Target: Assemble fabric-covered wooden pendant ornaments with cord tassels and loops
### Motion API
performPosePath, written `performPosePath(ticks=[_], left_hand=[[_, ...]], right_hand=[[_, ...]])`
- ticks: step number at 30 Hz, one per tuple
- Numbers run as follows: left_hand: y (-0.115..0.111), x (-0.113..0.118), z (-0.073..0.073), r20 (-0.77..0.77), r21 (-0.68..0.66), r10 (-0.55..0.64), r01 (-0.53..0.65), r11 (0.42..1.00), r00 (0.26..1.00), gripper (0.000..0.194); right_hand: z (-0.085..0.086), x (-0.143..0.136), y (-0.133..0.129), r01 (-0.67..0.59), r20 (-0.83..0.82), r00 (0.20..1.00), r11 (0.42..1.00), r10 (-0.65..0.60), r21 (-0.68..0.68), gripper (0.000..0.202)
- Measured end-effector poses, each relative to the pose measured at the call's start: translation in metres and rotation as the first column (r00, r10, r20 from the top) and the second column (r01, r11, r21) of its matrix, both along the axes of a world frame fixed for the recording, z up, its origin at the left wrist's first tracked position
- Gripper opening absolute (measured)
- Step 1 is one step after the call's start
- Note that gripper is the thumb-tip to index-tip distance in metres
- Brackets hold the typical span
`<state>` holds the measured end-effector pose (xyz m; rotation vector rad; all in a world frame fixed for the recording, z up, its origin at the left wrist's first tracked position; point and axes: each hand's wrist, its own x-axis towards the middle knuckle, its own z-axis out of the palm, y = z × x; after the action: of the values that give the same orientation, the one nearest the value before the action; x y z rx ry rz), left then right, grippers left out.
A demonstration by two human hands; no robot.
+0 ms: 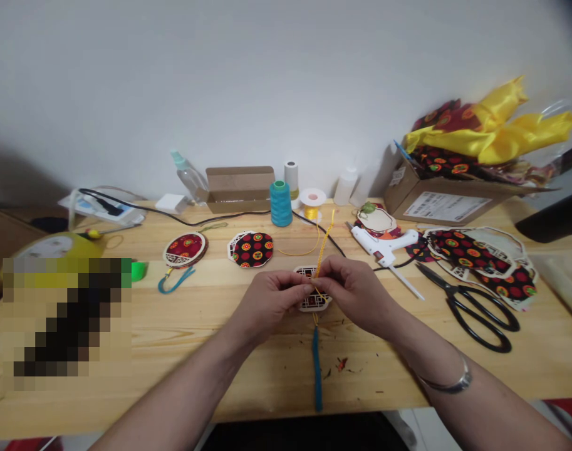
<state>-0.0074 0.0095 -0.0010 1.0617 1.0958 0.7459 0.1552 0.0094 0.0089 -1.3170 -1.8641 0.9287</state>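
Observation:
My left hand [276, 297] and my right hand [354, 288] meet at the front middle of the table, thumbs and forefingers pinched together. Between them they grip a yellow cord [324, 241], whose twisted end rises above my fingers. Under the fingertips lies an ornament [314, 307] with a pale cut-out lattice frame over dark patterned fabric, partly hidden by my hands. From its lower edge a blue tassel [317, 369] hangs on a short yellow loop and lies on the wood. The exact spot where the fingertips press is hidden.
Black-handled scissors [478, 307] and a white glue gun [384, 244] lie at right, by patterned fabric pieces [483, 257]. Behind stand a blue thread cone [280, 207], a yellow cord spool [312, 203] and a filled carton [436, 200]. Leftward lie a tasselled ornament [186, 247] and fabric-covered piece [252, 249].

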Motion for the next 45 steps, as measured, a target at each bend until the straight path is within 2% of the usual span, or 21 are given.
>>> performPosePath(ticks=[10, 26, 45], left_hand=[[0.0018, -0.0007, -0.0047, 0.105, -0.099, 0.013, -0.003, 0.995, 0.994, 0.016], [0.0020, 0.0012, -0.0042, 0.205, -0.206, 0.069, -0.025, 0.978, 0.976, 0.018], [0.0015, 0.0006, -0.0072, 0.247, -0.198, 0.066, -0.016, 0.980, 0.967, 0.017]], right_hand=[[0.0008, 0.0026, -0.0016, -0.023, 0.011, 1.000, 1.000, 0.022, 0.021, 0.012], [0.0010, 0.0019, -0.0021, -0.029, -0.013, 0.999, 0.999, 0.030, 0.018, 0.011], [-0.0014, 0.0011, -0.0010, -0.028, -0.031, 0.999, 0.999, 0.029, 0.018, 0.012]])
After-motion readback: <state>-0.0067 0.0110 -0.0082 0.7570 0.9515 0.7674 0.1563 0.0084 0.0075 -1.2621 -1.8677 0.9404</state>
